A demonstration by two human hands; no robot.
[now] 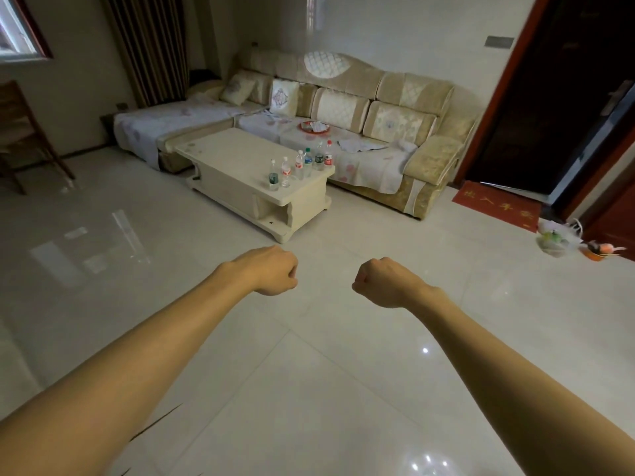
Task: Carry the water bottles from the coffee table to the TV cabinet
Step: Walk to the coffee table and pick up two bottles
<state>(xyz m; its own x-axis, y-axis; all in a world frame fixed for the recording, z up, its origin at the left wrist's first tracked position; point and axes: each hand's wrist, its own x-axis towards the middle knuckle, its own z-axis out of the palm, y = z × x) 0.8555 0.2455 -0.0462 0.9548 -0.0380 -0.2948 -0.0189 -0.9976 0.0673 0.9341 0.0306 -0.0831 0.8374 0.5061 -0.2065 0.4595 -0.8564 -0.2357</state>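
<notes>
Several clear plastic water bottles (pixel 299 164) stand upright in a loose row on the right end of a cream coffee table (pixel 226 159), some with red labels, some with green. The table stands across the room in front of a sofa. My left hand (pixel 271 271) and my right hand (pixel 381 283) are stretched out over the tiled floor, well short of the table. Both are curled into fists and hold nothing. The TV cabinet is out of view.
A beige corner sofa (pixel 378 111) with cushions and a red plate stands behind the table. A wooden chair (pixel 24 139) is at the left wall. A red doormat (pixel 494 206), a dark door and plastic bags (pixel 556 240) lie at the right. Glossy floor tiles stretch between me and the table.
</notes>
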